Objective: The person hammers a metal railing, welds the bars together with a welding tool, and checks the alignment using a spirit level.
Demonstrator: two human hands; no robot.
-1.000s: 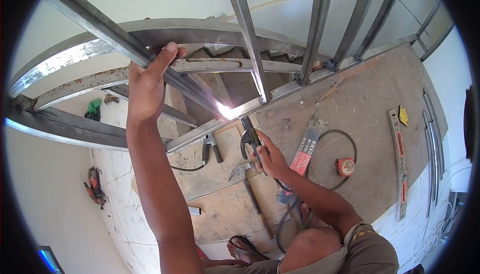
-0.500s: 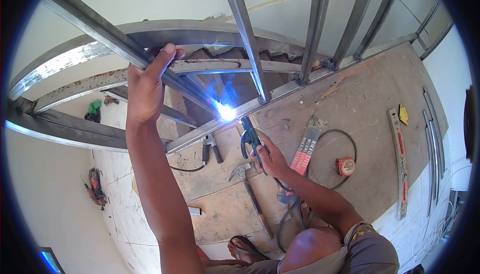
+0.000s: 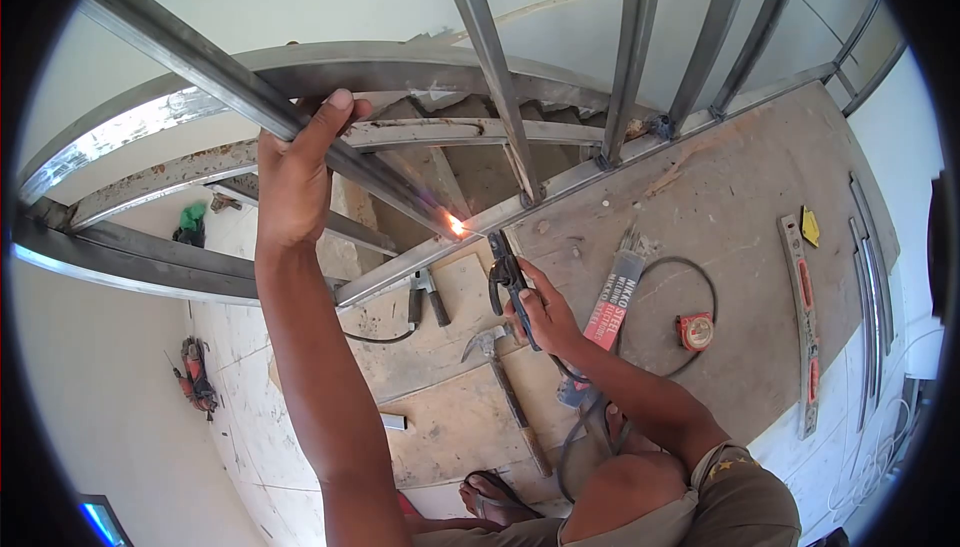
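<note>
My left hand [image 3: 298,172] is wrapped round a square metal tube [image 3: 200,59] that slants down to the lower rail of a metal frame [image 3: 385,284]. My right hand [image 3: 545,315] grips a black welding electrode holder [image 3: 505,272]. A thin electrode [image 3: 478,234] sticks out of its jaws toward the tube's lower end. At that joint an orange spot [image 3: 456,225] glows with a small flame. Other upright tubes [image 3: 490,67] stand along the rail to the right.
A claw hammer [image 3: 507,397], a ground clamp [image 3: 428,297], an electrode packet [image 3: 605,312] and a tape measure [image 3: 694,331] lie on the board. Farther right are a spirit level [image 3: 800,317], a yellow piece [image 3: 809,227] and metal tubes [image 3: 868,307]. A red power tool [image 3: 195,377] rests at left.
The bright blue-white arc has gone, leaving a small orange glow at the joint. My right hand and the electrode holder have shifted slightly right. My left hand keeps its hold.
</note>
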